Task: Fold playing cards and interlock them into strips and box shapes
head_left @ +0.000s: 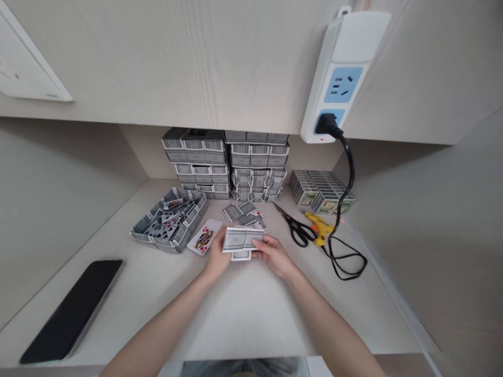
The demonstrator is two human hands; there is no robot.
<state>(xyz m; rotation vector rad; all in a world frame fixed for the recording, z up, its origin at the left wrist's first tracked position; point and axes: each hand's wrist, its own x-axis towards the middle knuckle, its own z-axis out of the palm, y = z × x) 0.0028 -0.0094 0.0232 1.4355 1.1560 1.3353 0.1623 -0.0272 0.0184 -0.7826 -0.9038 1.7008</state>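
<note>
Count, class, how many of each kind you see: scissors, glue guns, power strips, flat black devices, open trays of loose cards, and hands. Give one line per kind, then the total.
Scissors: 1
Yellow glue gun: 1
Power strip: 1
Flat black device: 1
Open tray of loose cards: 1
Hands: 2 (left hand, right hand)
Total: 7

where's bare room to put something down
Bare desk: between phone and left forearm; between the forearms, nearer than the held cards; right of the right forearm, nearer than the cable. Crowded: the back, with card boxes, scissors and glue gun.
</note>
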